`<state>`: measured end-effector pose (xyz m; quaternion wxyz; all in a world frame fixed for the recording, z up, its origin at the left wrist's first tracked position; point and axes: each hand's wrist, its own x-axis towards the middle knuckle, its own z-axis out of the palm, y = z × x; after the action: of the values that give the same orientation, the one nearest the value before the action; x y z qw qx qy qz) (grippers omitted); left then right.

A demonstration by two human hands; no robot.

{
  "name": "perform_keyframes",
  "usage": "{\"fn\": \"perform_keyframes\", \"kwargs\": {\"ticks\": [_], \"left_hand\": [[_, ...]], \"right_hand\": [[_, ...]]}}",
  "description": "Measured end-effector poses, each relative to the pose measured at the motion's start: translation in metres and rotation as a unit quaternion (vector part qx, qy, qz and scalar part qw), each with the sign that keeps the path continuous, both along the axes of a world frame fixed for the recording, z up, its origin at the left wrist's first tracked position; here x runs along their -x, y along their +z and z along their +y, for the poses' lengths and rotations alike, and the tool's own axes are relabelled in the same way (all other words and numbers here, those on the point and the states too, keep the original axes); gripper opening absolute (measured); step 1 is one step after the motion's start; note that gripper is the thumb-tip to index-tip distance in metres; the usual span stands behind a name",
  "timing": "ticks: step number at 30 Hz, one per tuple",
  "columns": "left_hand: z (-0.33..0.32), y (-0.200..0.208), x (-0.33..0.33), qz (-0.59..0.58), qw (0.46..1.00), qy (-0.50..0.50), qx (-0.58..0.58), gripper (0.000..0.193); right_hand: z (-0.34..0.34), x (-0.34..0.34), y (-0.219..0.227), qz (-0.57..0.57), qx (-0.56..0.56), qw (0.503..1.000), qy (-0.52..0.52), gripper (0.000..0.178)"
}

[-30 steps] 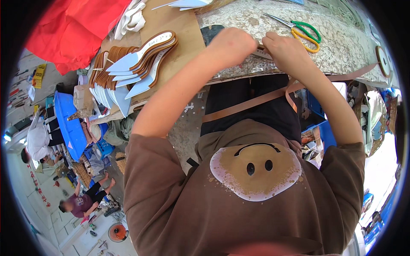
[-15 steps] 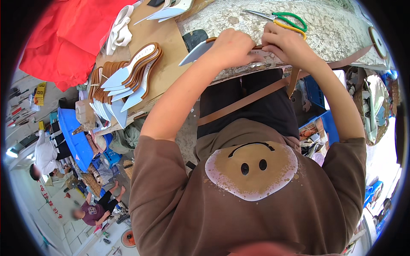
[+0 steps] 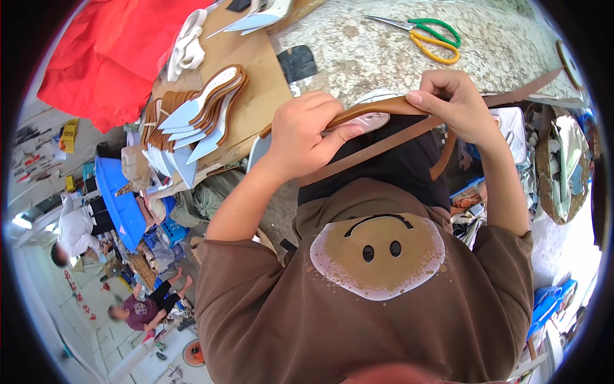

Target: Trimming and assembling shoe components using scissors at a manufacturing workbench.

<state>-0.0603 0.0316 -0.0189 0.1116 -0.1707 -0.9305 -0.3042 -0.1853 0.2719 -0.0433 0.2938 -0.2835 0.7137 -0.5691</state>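
Observation:
My left hand (image 3: 306,136) is wrapped round a pale insole (image 3: 374,121), thumb on its underside, just off the near edge of the worktable (image 3: 345,51). A brown leather-like strip (image 3: 377,110) runs along the insole's upper edge. At the right end my right hand (image 3: 457,105) pinches that strip between thumb and fingers; its loose tail (image 3: 443,157) hangs below. Part of the insole is hidden behind my left hand. A longer brown band (image 3: 371,151) crosses over my lap, passes by my right hand and reaches the roll (image 3: 568,64) at the table's far right.
Scissors (image 3: 409,27) with green and yellow handles lie on the table. To the left, brown-edged insoles (image 3: 208,102) are stacked on cardboard (image 3: 256,77), near a black patch (image 3: 297,63), white straps (image 3: 187,41) and red cloth (image 3: 115,57). Two people are in the left background.
Both hands have come off the tabletop toward me, bringing the insole over my lap. It has turned, so its white end and brown edge now show; my right hand has shifted slightly right.

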Motion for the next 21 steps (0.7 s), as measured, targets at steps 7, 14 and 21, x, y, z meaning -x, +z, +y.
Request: {"fn": "perform_keyframes", "kwargs": {"ticks": [7,14,21], "left_hand": [[0.010,-0.013,-0.043,0.025,0.934,0.164,-0.317,0.029],[0.021,-0.006,-0.049,0.135,0.796,0.204,-0.553,0.026],[0.033,-0.014,-0.041,0.129,0.726,0.237,-0.633,0.027]], "right_hand": [[-0.042,-0.044,0.017,-0.011,0.201,0.975,-0.097,0.014],[-0.090,-0.095,0.030,0.051,0.243,0.964,-0.097,0.006],[-0.108,-0.094,0.034,0.209,0.126,0.965,-0.099,0.012]]}}
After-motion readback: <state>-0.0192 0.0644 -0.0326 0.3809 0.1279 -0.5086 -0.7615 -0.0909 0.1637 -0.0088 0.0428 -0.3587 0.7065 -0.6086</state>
